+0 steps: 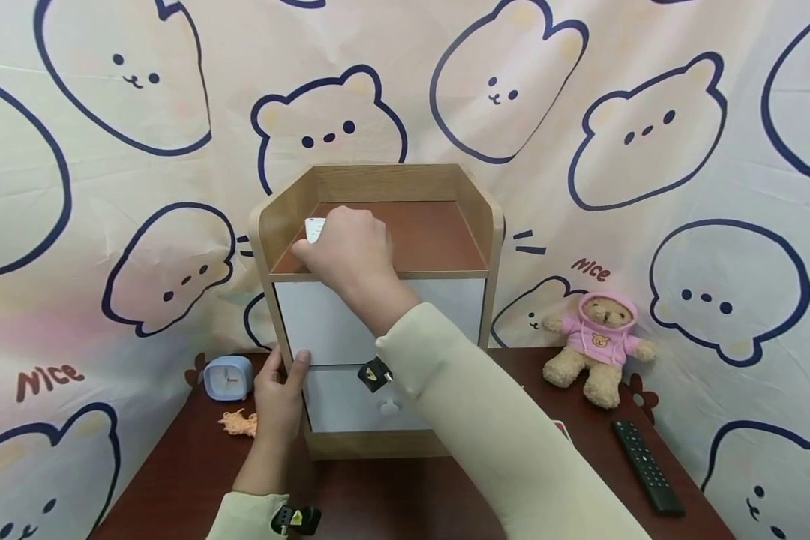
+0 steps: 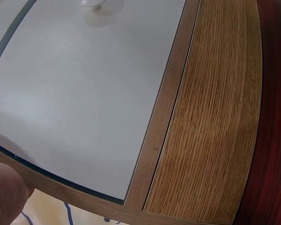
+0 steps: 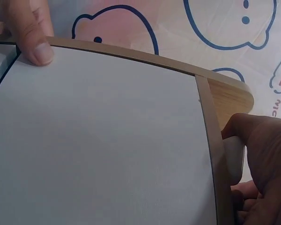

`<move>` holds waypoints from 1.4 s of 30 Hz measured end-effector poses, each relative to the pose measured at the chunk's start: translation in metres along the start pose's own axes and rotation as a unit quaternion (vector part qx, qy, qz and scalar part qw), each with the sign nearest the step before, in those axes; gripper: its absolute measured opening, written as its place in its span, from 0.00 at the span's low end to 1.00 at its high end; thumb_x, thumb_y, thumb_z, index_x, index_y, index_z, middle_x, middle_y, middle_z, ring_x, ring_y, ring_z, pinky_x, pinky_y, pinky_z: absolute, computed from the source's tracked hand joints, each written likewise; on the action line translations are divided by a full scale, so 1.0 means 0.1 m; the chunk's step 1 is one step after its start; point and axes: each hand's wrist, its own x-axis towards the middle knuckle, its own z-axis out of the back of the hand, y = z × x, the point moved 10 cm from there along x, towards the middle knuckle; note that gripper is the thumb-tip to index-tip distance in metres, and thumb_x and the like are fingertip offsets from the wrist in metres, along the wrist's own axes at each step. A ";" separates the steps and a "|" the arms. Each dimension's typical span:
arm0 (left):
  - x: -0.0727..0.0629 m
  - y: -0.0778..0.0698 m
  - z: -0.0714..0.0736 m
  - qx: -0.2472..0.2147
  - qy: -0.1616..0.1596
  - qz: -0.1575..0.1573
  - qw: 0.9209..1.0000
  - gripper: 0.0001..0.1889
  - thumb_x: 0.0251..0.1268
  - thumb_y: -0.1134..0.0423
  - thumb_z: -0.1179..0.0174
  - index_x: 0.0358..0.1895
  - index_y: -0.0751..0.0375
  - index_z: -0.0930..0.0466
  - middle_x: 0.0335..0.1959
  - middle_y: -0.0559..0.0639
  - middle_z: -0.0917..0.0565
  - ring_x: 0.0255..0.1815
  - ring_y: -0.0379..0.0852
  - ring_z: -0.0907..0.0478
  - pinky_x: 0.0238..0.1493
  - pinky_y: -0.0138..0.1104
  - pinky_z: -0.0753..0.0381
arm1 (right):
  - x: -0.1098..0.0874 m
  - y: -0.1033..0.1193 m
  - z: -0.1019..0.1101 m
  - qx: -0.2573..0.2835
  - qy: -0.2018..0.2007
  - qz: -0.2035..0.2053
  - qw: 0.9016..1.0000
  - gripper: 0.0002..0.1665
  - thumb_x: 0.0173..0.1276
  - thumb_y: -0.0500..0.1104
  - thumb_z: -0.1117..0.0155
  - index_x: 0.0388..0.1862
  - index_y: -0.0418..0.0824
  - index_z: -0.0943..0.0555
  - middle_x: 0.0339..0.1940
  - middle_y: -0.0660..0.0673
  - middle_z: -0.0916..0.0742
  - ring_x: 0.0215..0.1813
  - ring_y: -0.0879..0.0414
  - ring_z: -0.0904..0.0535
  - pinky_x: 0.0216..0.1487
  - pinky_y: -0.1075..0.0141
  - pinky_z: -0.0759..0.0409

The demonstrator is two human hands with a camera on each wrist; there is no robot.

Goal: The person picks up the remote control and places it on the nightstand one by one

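While left hand [image 1: 279,397] grips cabinet [image 1: 324,322] side, right hand [image 1: 354,251] pinches white object [image 1: 313,228] between thumb, fingers.

White rounded-corner object [image 1: 313,228] partly behind right hand [image 1: 354,251]; red-and-white item [image 1: 562,428] mostly behind cream sleeve [image 1: 493,427]; light-blue square clock [image 1: 228,377], dial unreadably small.

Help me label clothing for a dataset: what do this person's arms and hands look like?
The left sleeve and right sleeve are plain, long and pale cream. Each cuff area carries a small black device with a yellowish mark. The left hand and right hand show no gloves.
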 end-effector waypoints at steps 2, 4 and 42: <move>0.00 0.01 0.00 0.001 0.002 0.002 1.000 0.22 0.85 0.57 0.39 0.76 0.53 0.22 0.56 0.35 0.17 0.58 0.40 0.24 0.52 0.24 0.23 | 0.00 0.03 -0.02 -0.006 -0.002 0.004 1.000 0.29 0.73 0.71 0.34 0.26 0.50 0.17 0.21 0.53 0.18 0.26 0.58 0.20 0.23 0.67 0.26; 0.00 0.01 -0.01 0.000 0.004 0.001 1.000 0.23 0.85 0.57 0.39 0.76 0.53 0.22 0.57 0.35 0.17 0.59 0.40 0.24 0.53 0.24 0.24 | -0.01 0.05 -0.04 -0.017 -0.004 0.010 1.000 0.29 0.74 0.71 0.35 0.27 0.50 0.16 0.21 0.53 0.17 0.25 0.58 0.20 0.23 0.67 0.25; 0.01 0.02 0.00 0.006 0.001 -0.010 1.000 0.22 0.85 0.57 0.40 0.76 0.51 0.22 0.56 0.39 0.19 0.57 0.41 0.26 0.52 0.27 0.25 | -1.06 -0.08 0.30 0.047 -0.268 0.271 0.923 0.21 0.74 0.50 0.33 0.52 0.33 0.13 0.36 0.44 0.10 0.37 0.53 0.16 0.41 0.64 0.16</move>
